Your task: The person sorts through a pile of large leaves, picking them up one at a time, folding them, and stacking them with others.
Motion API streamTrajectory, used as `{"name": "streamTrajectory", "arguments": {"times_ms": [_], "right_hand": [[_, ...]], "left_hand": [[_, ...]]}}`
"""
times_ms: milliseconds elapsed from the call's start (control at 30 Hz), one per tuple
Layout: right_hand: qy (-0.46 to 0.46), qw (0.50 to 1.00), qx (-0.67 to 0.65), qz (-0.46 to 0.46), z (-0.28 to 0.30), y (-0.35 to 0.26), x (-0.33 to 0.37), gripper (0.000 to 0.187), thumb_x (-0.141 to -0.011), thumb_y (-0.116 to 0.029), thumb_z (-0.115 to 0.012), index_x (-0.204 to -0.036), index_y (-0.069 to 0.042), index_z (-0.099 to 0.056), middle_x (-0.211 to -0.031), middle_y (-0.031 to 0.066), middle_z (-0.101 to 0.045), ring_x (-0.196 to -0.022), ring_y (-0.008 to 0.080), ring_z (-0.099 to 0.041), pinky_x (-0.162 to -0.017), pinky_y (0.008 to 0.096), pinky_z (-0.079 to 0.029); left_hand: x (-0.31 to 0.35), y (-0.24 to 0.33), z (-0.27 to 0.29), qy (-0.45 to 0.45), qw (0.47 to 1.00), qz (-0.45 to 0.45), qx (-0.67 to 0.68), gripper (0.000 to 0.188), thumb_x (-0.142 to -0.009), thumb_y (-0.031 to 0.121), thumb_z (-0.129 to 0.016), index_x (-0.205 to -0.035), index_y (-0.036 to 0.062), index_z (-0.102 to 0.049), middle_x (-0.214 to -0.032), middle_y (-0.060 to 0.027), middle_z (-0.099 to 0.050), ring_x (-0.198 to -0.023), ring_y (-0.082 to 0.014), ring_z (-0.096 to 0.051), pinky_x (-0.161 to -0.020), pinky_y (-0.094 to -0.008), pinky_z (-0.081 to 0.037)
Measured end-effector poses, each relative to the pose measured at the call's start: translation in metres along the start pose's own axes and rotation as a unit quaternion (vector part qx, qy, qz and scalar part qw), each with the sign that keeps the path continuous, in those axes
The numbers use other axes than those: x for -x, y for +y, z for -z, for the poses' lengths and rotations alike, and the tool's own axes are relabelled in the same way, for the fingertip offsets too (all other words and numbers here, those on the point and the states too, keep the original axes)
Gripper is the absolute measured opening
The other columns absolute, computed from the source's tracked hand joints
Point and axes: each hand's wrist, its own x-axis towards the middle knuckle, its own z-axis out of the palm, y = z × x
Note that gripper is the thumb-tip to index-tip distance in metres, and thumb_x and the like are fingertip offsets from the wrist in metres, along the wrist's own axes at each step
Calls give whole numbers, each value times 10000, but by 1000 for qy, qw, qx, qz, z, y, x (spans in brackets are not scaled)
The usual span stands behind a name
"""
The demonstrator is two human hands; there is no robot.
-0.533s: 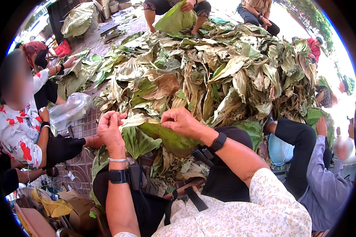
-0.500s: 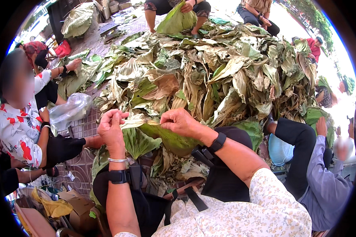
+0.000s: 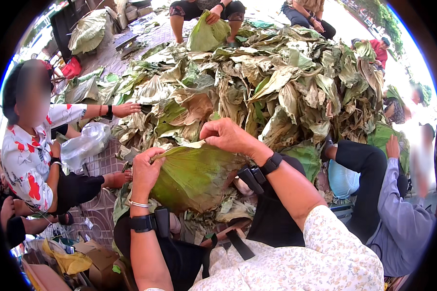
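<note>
A large green-brown dried leaf (image 3: 194,179), looking like a lotus leaf, hangs spread out in front of me, above my knees. My left hand (image 3: 147,167) pinches its upper left edge between thumb and fingers. Farther right and a little higher, my right hand (image 3: 228,137) grips the top edge, with the fingers curled over it. Beyond the held leaf rises a big heap of dried leaves (image 3: 277,92), crumpled, tan and grey-green. More leaf scraps (image 3: 233,209) lie below, between my legs.
At the left a person in a flowered shirt (image 3: 26,165) reaches toward the heap. A clear plastic bag (image 3: 87,143) lies on the paving near them. A cardboard box (image 3: 99,262) stands at lower left. On the right are a light blue bag (image 3: 344,179) and a person in grey-blue (image 3: 403,223).
Both hands have taken hold of the leaf's edge, and the leaf is now raised and spread. The person at the left has stretched an arm farther toward the heap.
</note>
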Motion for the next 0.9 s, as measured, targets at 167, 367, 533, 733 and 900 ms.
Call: {"name": "streamTrajectory", "arguments": {"times_ms": [167, 367, 533, 733, 900], "right_hand": [[-44, 982, -154, -99, 7, 3, -4, 94, -840, -62, -564, -898, -10, -616, -760, -3, -605, -712, 73, -537, -655, 236, -446], [-95, 993, -54, 32, 11, -11, 7, 268, -811, -169, -641, -1027, -20, -590, -892, 27, -624, -813, 127, -563, -723, 269, -448], [-161, 987, -2, -3, 7, -10, 16, 319, -742, -132, -689, -1019, -18, -579, -877, 36, -619, -822, 141, -567, -721, 277, -444], [-97, 994, -10, 38, -4, 15, 6, 104, -777, -74, -596, -831, 13, -577, -619, 73, -535, -595, 134, -463, -581, 321, -402], [-110, 990, -83, 11, -13, 8, 6, 105, -799, -87, -595, -820, 12, -566, -604, 49, -498, -595, 107, -418, -581, 300, -392]], "left_hand": [[3, -2, -9, -41, 999, 11, -8, 148, -742, 47, -644, -858, -43, -623, -734, -82, -638, -662, -130, -570, -633, -268, -446], [5, -5, -14, -49, 999, 20, 12, 157, -770, 104, -650, -810, -45, -616, -632, -84, -579, -591, -120, -512, -579, -273, -422], [5, -14, -12, -92, 993, 71, -8, 191, -784, 140, -635, -795, -50, -611, -549, -60, -521, -519, -111, -438, -507, -293, -373], [3, -9, -14, -93, 992, 64, -57, 215, -789, 167, -631, -776, -47, -616, -520, -65, -503, -491, -109, -407, -477, -302, -347], [10, -3, -16, -71, 994, -16, -86, 282, -686, 247, -747, -844, 29, -661, -770, -66, -615, -732, -188, -560, -676, -316, -425]]}}
